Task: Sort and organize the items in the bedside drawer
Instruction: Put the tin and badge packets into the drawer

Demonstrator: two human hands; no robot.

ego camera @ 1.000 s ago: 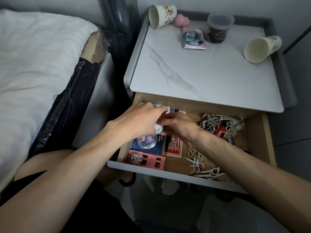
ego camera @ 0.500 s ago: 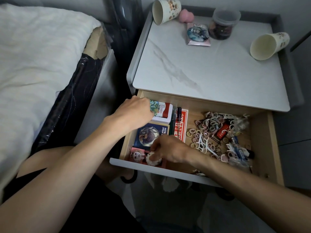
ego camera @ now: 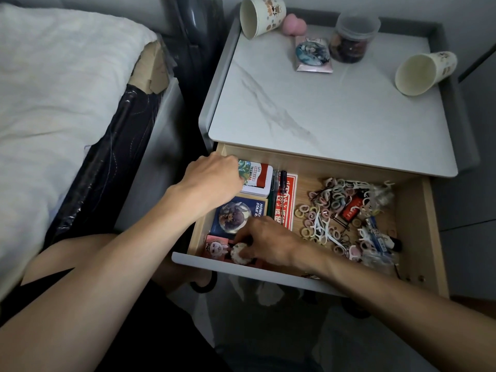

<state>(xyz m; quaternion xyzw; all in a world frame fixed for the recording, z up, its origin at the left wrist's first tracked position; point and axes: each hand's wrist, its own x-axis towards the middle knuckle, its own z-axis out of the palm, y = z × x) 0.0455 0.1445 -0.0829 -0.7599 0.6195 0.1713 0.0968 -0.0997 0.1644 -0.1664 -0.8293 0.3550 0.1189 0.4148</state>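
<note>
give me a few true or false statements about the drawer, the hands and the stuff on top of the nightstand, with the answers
1. The drawer is pulled open. True.
2. Both paper cups stand upright on the nightstand top. False: the left cup and the right cup both lie on their sides.
3. The right hand is at a small round badge near the drawer's front left corner. True.
4. The left hand rests on the bed. False: it is at a white and red box at the drawer's back left.
5. The loose hair ties lie in the drawer's right part. True.
</note>
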